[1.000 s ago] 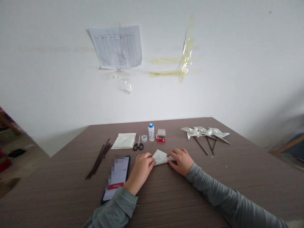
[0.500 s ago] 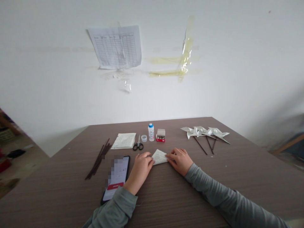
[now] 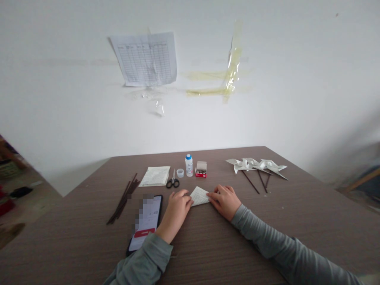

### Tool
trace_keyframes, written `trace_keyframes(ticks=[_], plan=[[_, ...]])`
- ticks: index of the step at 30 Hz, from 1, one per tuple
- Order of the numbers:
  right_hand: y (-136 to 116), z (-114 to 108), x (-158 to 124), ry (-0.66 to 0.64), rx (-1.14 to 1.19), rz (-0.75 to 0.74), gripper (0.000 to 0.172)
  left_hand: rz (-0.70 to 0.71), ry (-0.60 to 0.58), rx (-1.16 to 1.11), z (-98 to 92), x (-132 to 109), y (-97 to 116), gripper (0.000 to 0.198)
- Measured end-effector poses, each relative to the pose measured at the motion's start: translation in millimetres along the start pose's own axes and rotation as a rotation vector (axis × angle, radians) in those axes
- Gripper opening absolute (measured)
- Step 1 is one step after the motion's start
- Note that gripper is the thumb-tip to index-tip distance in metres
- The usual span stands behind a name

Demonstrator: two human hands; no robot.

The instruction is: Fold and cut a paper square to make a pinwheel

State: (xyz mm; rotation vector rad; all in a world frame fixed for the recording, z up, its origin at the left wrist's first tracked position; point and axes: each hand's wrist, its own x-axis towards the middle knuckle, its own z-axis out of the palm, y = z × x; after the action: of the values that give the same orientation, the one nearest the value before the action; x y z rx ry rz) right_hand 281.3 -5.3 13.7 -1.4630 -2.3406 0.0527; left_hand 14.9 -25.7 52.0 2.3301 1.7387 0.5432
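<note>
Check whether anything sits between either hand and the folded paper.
Nothing visible does. The left hand and right hand both touch the folded paper directly, one at each end, with no object between them and it.

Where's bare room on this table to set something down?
Bare table lies right of the right hand, below the pinwheels, and left of the loose sticks. It's crowded around the scissors, bottle and box, and by the left hand, with the phone and folded paper.
</note>
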Motion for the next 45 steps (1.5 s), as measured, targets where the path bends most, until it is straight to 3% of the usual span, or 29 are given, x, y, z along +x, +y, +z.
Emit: trace_keyframes(ticks=[18,25,37,45], plan=[[-15,-16,-1,-0.051,0.002,0.033,0.039,-0.010,-0.064,0.131,-4.4,-2,13,0.031],[-15,-17,-1,-0.054,-0.011,0.042,0.038,0.015,-0.112,0.158,-6.8,-4,19,0.052],[-9,-8,-2,-0.025,-0.056,0.013,0.035,0.033,-0.136,0.239,-8.9,0,25,0.046],[-14,-15,-1,-0.038,-0.041,0.052,0.034,0.059,-0.130,0.251,-0.4,8,27,0.049]])
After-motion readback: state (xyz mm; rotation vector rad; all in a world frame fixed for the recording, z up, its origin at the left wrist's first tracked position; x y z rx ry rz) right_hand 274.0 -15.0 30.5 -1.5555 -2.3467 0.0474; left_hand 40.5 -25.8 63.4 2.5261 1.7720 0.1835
